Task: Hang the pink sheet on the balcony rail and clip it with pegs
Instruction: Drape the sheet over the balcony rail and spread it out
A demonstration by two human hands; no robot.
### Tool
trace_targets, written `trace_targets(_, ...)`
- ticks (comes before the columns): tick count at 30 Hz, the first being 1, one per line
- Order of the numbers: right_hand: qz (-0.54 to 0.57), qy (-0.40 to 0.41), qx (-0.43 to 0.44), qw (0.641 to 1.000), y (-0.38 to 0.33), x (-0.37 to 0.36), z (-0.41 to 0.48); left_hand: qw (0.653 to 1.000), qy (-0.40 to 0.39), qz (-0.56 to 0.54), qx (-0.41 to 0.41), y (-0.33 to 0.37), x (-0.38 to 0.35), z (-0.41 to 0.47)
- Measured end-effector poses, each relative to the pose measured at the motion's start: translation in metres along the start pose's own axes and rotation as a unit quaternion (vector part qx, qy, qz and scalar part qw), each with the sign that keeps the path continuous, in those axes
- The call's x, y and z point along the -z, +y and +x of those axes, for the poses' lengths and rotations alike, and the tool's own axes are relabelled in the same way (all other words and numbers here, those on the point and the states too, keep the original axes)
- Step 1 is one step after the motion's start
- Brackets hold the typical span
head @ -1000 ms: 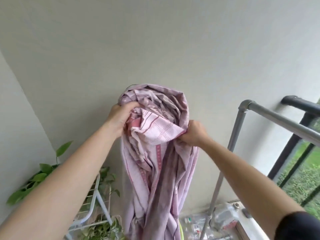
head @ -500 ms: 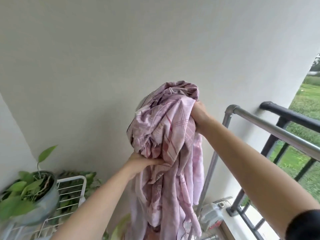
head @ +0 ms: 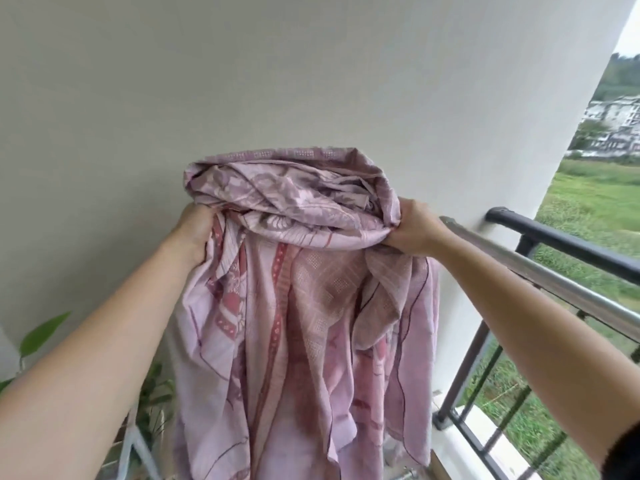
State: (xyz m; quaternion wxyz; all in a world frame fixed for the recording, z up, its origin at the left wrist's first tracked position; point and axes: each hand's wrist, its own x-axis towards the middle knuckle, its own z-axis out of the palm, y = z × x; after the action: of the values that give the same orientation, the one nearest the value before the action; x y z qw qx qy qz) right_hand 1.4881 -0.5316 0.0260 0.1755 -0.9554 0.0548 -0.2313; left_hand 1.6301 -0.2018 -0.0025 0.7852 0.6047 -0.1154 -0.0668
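The pink patterned sheet hangs bunched in front of me, its top rolled into a thick fold at chest height and the rest falling past the bottom of the view. My left hand grips its left edge. My right hand clutches the right end of the fold, close to the near end of the silver metal rail. Behind that runs the black balcony rail with vertical bars. No pegs are in sight.
A plain white wall fills the background. Green plant leaves and a white wire rack sit low on the left. Beyond the railing lie grass and distant buildings.
My left hand rose from low on the bundle to its left edge. The hands moved apart, spreading the top fold wider. The view swung right, showing more railing and grass.
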Motion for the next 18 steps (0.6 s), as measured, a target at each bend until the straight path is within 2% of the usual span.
trace_targets(2,0.082,-0.04,-0.017,0.996,-0.005,-0.015,-0.003,0.997,-0.021,-0.071,0.01,0.01,-0.013,-0.007)
trace_targets(4,0.19,-0.048,-0.054,0.979,-0.013,-0.027,-0.005,0.996,-0.022,-0.089,0.012,0.01,-0.022,-0.018)
trace_targets(7,0.376,-0.036,-0.144,0.915,-0.03,-0.034,-0.004,0.991,-0.084,-0.069,0.073,-0.019,-0.027,-0.036)
trace_targets(9,0.449,-0.024,-0.185,0.874,-0.042,-0.038,0.001,0.984,-0.121,-0.044,0.122,-0.043,-0.031,-0.054)
trace_targets(12,0.553,-0.01,-0.209,0.806,-0.063,-0.048,0.003,0.963,-0.148,-0.074,0.214,-0.089,-0.045,-0.079)
trace_targets(15,0.598,-0.023,-0.242,0.764,-0.077,-0.057,0.0,0.963,-0.181,-0.068,0.189,-0.131,-0.06,-0.099)
trace_targets(18,0.565,-0.039,-0.273,0.778,-0.07,-0.068,-0.007,0.965,-0.201,0.052,0.162,-0.151,-0.069,-0.109)
